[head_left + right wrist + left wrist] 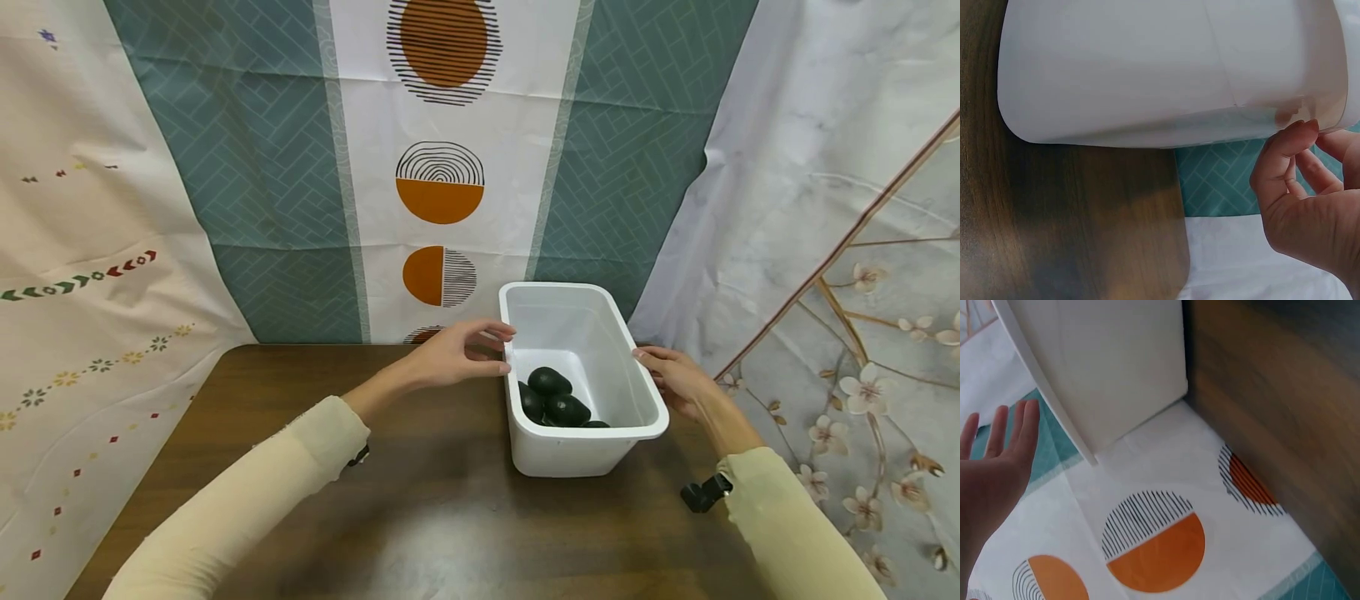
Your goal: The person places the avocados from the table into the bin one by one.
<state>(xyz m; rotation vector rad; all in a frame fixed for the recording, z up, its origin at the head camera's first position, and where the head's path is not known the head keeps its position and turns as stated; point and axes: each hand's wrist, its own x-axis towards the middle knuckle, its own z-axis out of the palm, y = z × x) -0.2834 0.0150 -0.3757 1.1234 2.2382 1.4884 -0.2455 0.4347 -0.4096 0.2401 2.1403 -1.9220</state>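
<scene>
A white plastic bin (555,454) stands on the table, with several dark green avocados (549,381) lying at its near left end. At the bin's left rim is my left hand (468,354), its fingers loosely spread and the fingertips right by the edge. The left wrist view shows that hand (1000,465) with its fingers extended beside the bin wall (1104,356). My right hand (678,379) grips the opposite rim, thumb at the top edge. Seen from the right wrist, curled fingers of the right hand (1310,187) meet the bin's edge (1147,69).
The brown wooden table (420,500) ends at the back against a hanging cloth (442,108) with orange circles. Floral cloth (862,400) hangs on the right, and a cream patterned cloth (90,350) borders the left side. A black wrist strap (707,492) sits at the right sleeve.
</scene>
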